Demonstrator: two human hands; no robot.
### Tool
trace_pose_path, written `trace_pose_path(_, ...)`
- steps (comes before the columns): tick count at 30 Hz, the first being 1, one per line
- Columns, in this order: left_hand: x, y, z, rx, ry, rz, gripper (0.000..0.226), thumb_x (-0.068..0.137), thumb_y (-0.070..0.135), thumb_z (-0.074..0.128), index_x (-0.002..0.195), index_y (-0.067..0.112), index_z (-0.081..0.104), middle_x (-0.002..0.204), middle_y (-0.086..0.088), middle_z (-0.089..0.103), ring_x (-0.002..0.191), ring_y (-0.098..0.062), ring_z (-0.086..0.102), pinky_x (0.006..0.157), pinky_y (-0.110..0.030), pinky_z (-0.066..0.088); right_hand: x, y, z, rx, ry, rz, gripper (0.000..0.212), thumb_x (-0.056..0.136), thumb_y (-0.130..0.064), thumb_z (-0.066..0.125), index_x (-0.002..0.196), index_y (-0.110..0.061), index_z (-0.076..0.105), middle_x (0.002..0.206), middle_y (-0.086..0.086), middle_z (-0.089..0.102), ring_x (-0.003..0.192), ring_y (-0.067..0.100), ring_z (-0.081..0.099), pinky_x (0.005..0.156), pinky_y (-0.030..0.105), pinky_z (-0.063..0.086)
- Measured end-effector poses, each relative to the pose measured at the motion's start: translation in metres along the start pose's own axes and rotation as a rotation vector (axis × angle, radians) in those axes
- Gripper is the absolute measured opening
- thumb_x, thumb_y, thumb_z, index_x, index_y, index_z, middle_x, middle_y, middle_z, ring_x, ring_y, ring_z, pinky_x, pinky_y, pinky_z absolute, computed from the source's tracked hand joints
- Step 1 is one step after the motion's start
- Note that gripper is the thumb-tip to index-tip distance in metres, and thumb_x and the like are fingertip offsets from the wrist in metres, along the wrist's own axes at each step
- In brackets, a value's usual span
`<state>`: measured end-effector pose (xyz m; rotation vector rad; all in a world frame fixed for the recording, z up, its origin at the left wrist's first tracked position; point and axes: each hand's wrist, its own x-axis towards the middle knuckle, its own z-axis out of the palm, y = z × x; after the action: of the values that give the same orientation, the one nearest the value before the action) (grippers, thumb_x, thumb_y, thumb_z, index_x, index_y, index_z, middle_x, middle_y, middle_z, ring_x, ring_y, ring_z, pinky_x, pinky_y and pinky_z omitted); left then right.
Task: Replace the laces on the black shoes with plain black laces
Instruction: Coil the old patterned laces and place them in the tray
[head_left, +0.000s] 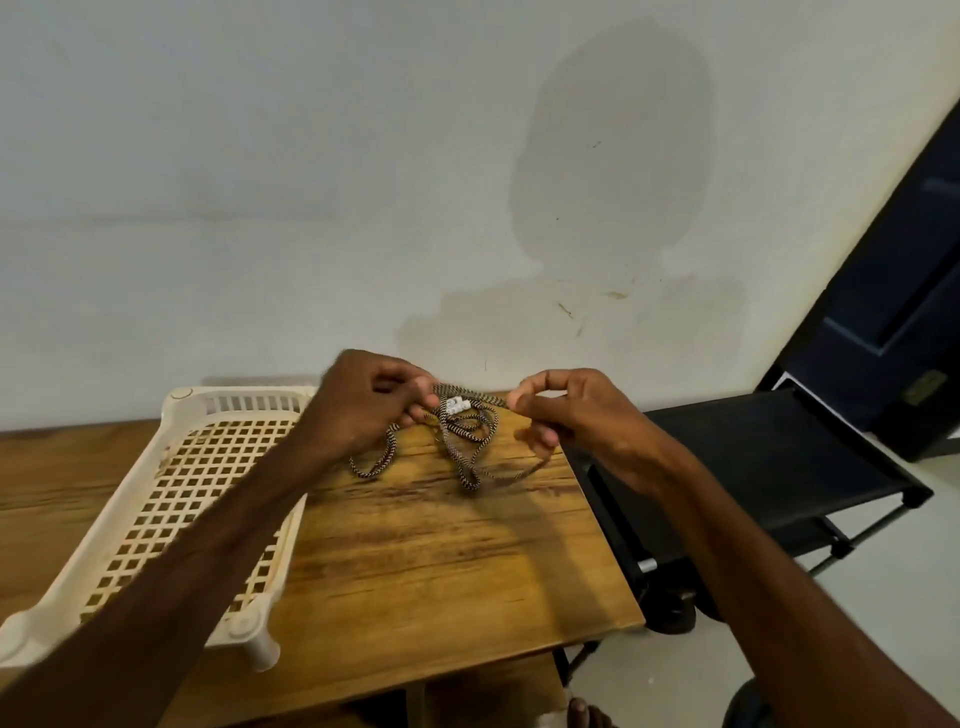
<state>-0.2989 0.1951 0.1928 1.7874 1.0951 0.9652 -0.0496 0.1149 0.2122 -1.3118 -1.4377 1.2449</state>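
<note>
Patterned lace bundle (470, 434) held up between two hands above the desk (441, 545).

The bundle is one tangle of black-and-pale woven cord with a small white tag near its top; how many laces are in it I cannot tell. The left hand (363, 402) pinches the cord at the left of the tag, and the right hand (561, 410) pinches it at the right, both with fingers closed on it. Loops hang down from the tag, and the lowest ones reach the wooden desk. One cream plastic tray (171, 499) with a grid bottom stands on the desk, left of the bundle. One black chair (769, 457) stands to the right of the bundle, beside the desk.
</note>
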Motion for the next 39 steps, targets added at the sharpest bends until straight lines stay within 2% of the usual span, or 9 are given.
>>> trace_pose_path(3,0.007,-0.021,-0.019,0.198,0.274,-0.068,0.011,0.096,0.013,0.069,0.102,0.012,0.079,0.080,0.004,0.077,0.066,-0.006,0.073,0.078,-0.030,0.062,0.003,0.003,-0.009,0.017,-0.017,0.087,0.020,0.099,-0.024,0.067,0.107,-0.009,0.077,0.059,-0.001,0.042,0.047,0.012,0.037,0.051,0.030,0.052)
trace_pose_path(8,0.001,-0.021,-0.007,0.530,-0.061,0.002,0.020,0.098,0.025,0.066,0.115,0.021,0.076,0.117,0.006,0.073,0.093,-0.001,0.060,0.078,-0.017,0.043,0.001,0.003,-0.004,-0.187,-0.156,0.111,0.025,0.104,-0.026,0.058,0.105,-0.012,0.079,0.064,-0.001,0.056,0.050,0.009,0.038,0.047,0.022,0.028)
trace_pose_path(11,-0.007,0.000,0.023,0.197,-0.286,0.053,0.034,0.106,0.039,0.048,0.123,0.023,0.072,0.118,0.009,0.074,0.108,-0.005,0.067,0.090,-0.021,0.049,0.002,-0.001,0.006,-0.219,-0.168,0.056,0.025,0.105,-0.025,0.057,0.102,-0.011,0.077,0.069,-0.006,0.063,0.053,0.008,0.043,0.048,0.021,0.031)
trace_pose_path(16,-0.012,0.020,0.051,-0.211,-0.463,-0.154,0.048,0.107,0.042,0.042,0.086,0.011,0.071,0.058,0.001,0.056,0.056,-0.015,0.058,0.069,-0.033,0.056,0.001,-0.004,-0.001,-0.230,-0.007,-0.057,0.029,0.103,-0.024,0.059,0.079,-0.024,0.074,0.067,-0.008,0.064,0.052,0.002,0.045,0.048,0.018,0.032)
trace_pose_path(19,-0.008,0.021,0.046,-0.443,-0.471,-0.285,0.041,0.105,0.038,0.049,0.077,0.013,0.064,0.058,0.005,0.034,0.049,-0.010,0.034,0.051,-0.025,0.045,0.002,0.000,-0.009,-0.374,0.182,-0.131,0.029,0.101,-0.025,0.061,0.074,-0.026,0.071,0.077,-0.008,0.072,0.071,0.002,0.065,0.070,0.022,0.049)
trace_pose_path(23,-0.006,0.024,0.043,-0.618,-0.627,-0.317,0.028,0.100,0.024,0.057,0.104,0.001,0.073,0.072,0.000,0.056,0.058,-0.007,0.044,0.047,-0.016,0.040,0.004,0.011,-0.016,-0.477,0.418,-0.161,0.018,0.100,-0.030,0.063,0.086,-0.028,0.075,0.075,-0.007,0.072,0.079,0.005,0.066,0.073,0.023,0.049)
trace_pose_path(28,-0.011,0.021,0.050,-0.558,-0.842,-0.246,0.032,0.100,0.001,0.057,0.132,-0.005,0.061,0.125,-0.019,0.070,0.091,-0.014,0.070,0.072,-0.018,0.056,0.009,0.014,-0.016,-0.414,0.573,-0.231,0.018,0.101,-0.031,0.063,0.088,-0.027,0.075,0.074,-0.015,0.070,0.070,-0.001,0.064,0.061,0.008,0.043)
trace_pose_path(34,-0.016,0.024,0.056,-0.612,-1.011,-0.187,0.037,0.099,-0.002,0.058,0.136,0.000,0.060,0.136,-0.022,0.063,0.118,-0.029,0.067,0.095,-0.029,0.057,0.019,0.013,-0.010,-0.399,0.660,-0.253,0.019,0.101,-0.028,0.064,0.095,-0.019,0.078,0.072,-0.009,0.070,0.066,-0.003,0.062,0.059,0.010,0.044)
trace_pose_path(39,-0.009,0.033,0.049,-0.927,-0.932,-0.014,0.055,0.096,-0.018,0.048,0.149,-0.004,0.042,0.152,-0.026,0.046,0.143,-0.039,0.043,0.115,-0.039,0.041,0.014,0.014,0.006,-0.572,0.226,-0.141,0.014,0.098,-0.005,0.063,0.092,-0.005,0.075,0.087,0.008,0.076,0.080,0.017,0.072,0.077,0.040,0.060)
